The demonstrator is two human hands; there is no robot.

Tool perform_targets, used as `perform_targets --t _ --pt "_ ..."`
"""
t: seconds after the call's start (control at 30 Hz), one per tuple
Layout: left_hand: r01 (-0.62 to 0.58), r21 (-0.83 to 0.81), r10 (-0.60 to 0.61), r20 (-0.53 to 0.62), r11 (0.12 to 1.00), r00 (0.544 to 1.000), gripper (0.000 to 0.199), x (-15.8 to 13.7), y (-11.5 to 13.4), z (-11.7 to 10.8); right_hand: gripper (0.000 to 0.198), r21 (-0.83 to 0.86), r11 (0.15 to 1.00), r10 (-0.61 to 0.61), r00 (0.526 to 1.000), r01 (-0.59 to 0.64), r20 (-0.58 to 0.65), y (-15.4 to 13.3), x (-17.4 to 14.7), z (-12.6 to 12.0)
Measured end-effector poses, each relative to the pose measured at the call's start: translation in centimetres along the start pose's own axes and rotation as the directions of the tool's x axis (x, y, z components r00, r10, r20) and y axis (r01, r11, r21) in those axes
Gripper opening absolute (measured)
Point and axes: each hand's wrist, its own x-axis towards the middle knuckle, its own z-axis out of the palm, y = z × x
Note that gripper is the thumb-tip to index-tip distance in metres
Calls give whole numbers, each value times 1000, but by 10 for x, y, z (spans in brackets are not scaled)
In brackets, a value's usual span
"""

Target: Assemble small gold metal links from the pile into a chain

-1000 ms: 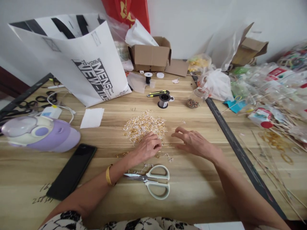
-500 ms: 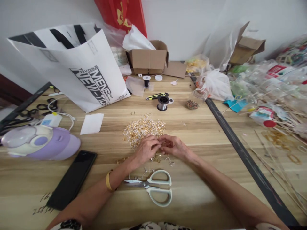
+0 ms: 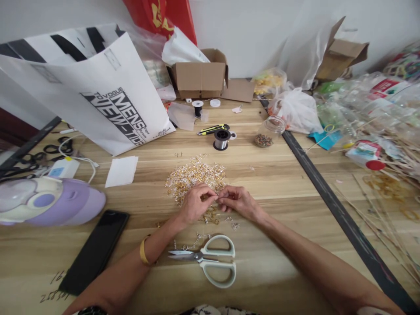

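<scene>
My left hand (image 3: 197, 202) and my right hand (image 3: 236, 202) meet fingertip to fingertip over the table. Both are pinched closed, and whatever lies between the fingers is too small to make out. Just behind my left hand spreads a pile of tiny gold and silver pieces (image 3: 193, 173). Under and in front of my hands lie a small gold chain (image 3: 210, 216) and a few silver bits (image 3: 234, 225). Nearer to me rest scissors with pale handles (image 3: 218, 264), blades pointing left, beside a silver chain (image 3: 197, 240).
A black phone (image 3: 95, 251) and a purple device (image 3: 72, 201) lie at left, below a big white paper bag (image 3: 131, 96). Behind the pile stand a wire spool (image 3: 222, 141), a yellow-black cutter (image 3: 211, 129) and a glass jar (image 3: 264, 139). Plastic bottles (image 3: 364, 105) crowd the right.
The view has shifted slightly. My hands stay together over the same spot, with the fingertips now in a finer pinch and the fingers of my left hand more arched.
</scene>
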Motion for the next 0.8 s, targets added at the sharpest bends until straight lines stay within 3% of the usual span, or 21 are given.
perform_targets --t 0.33,0.57,0.8 --pt "-50 43 49 9 998 999 17 1 -1 -1 12 -205 971 -127 992 121 -16 4 -3 -1" --pt "-94 43 92 39 995 995 15 -2 1 2 22 -8 996 -92 995 91 -42 5 -5 9" --pt "-88 64 87 25 994 996 15 -1 0 0 16 -55 990 -136 986 131 -98 7 -6 11"
